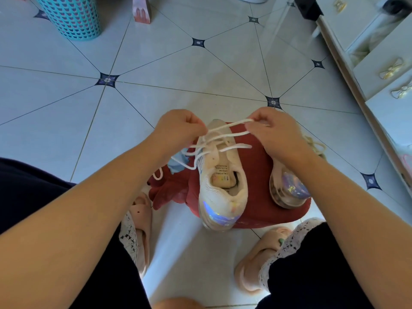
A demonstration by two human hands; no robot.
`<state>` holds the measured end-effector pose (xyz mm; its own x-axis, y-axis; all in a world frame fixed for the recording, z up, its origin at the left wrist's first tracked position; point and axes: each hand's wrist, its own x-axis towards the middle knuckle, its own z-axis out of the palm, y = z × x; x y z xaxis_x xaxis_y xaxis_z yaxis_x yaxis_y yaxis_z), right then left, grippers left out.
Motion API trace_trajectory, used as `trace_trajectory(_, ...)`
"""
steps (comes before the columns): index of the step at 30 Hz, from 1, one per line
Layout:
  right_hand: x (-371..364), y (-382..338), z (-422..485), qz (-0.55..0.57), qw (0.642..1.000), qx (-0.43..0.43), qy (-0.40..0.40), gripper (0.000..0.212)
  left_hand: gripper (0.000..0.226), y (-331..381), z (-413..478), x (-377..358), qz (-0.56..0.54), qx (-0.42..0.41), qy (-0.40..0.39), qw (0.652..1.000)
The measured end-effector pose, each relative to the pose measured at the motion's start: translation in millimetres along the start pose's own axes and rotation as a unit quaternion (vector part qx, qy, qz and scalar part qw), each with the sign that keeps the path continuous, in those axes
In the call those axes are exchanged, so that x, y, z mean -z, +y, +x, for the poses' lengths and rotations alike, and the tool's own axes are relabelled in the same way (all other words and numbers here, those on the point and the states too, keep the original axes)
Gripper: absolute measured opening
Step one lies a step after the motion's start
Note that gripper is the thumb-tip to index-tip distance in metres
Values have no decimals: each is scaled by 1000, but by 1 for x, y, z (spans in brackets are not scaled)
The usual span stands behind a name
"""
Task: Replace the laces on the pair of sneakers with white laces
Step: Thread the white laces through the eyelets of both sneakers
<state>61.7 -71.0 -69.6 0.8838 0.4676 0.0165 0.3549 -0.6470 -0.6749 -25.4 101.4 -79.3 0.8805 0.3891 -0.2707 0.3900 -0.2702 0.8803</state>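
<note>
Both fists are closed on the lace: the left hand pinches one strand, the right hand the other, taut between them. The sneaker sits just below the fingers on a red cloth. I'd pull evenly so the crossings seat flat.

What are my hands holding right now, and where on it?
Both pinch the white lace: left hand near the sneaker's eyelets, right hand at the pulled-out strands' far end.

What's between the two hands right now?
In the head view, white lace strands run from the left hand to the right hand, above the sneaker on the red cloth.
</note>
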Motion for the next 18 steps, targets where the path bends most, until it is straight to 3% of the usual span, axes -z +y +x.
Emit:
trace_trajectory(2, 6, -2, -2, 71, 997, -30, -14, 6, 8, -5, 1, -6, 93, -3, -5, 996)
trace_trajectory(4, 3, -7, -7, 74, 995, -12, -67, 7, 16, -6, -2, -12, 133, -56, -18, 989)
trace_trajectory(7, -9, -13, -12, 1, 993, 44, -109, 10, 38, 2, -6, -15, 121, -147, -49, 981)
trace_trajectory(9, -11, -14, -11, -14, 994, 50, -100, 9, 27, 5, -8, -15, 89, -173, -43, 980)
trace_trajectory(12, -3, -12, -9, 5, 995, 29, -93, 6, 6, 4, -6, -11, 80, -139, 9, 987)
trace_trajectory(18, 18, -4, 1, -111, 992, 32, -53, 9, 17, 4, 2, 6, 81, -19, 97, 992)
